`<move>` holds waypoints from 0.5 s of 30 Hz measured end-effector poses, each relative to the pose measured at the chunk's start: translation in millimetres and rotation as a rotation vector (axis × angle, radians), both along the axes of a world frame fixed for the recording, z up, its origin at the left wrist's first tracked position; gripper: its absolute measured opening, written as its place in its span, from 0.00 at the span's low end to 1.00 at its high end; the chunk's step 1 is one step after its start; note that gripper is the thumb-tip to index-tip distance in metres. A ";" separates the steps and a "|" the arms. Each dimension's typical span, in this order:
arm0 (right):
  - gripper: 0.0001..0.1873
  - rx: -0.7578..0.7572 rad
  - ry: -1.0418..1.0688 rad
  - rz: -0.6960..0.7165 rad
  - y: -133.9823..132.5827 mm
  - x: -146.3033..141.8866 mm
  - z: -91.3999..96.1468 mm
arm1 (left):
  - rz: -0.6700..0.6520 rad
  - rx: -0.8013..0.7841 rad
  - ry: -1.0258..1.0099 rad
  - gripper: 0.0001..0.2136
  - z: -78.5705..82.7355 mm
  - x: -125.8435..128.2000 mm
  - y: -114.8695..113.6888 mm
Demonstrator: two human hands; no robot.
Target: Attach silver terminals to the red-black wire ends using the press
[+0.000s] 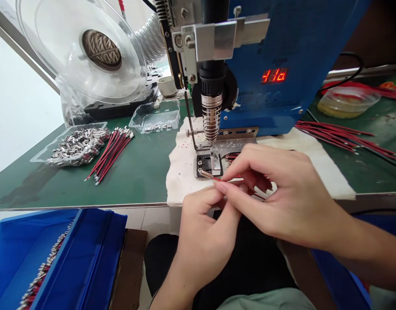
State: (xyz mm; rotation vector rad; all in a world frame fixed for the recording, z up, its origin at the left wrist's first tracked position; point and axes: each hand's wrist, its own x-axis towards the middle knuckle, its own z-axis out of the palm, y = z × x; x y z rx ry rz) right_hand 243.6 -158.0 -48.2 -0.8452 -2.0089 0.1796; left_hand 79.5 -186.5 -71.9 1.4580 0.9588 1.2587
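Observation:
My right hand [282, 189] pinches a red wire [218, 178] between thumb and forefinger. At the wire's far end a small metal cylinder [205, 173] points toward the black fixture block [199, 163] under the soldering machine's tip [212, 144]. My left hand [207, 232] is closed just below, its thumb and forefinger together against the right fingertips; whatever it grips is hidden. Behind the right fingers, several red and black wires [232, 157] lie by the fixture.
The blue soldering machine [249, 94] stands ahead, over a white cloth [181, 185]. Leftward are a tray of metal cylinders [78, 146], a wired bundle [110, 153], a clear tray [156, 116] and a large reel [65, 51]. A blue bin [97, 254] sits lower left; red wires [343, 135] lie right.

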 end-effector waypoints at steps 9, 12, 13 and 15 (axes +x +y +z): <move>0.07 0.030 0.053 -0.112 -4.8 34.1 -12.7 | 0.367 0.036 0.398 0.14 11.1 -60.7 18.9; 0.07 -0.034 0.126 -0.129 -5.7 44.9 -25.0 | 0.620 0.022 0.889 0.14 22.0 -94.1 42.4; 0.07 -0.046 0.155 -0.115 -5.3 46.9 -29.5 | 0.675 -0.003 1.058 0.15 27.7 -103.8 51.4; 0.06 -0.058 0.189 -0.080 -4.3 48.3 -37.4 | 0.709 -0.086 1.299 0.15 40.4 -120.3 68.8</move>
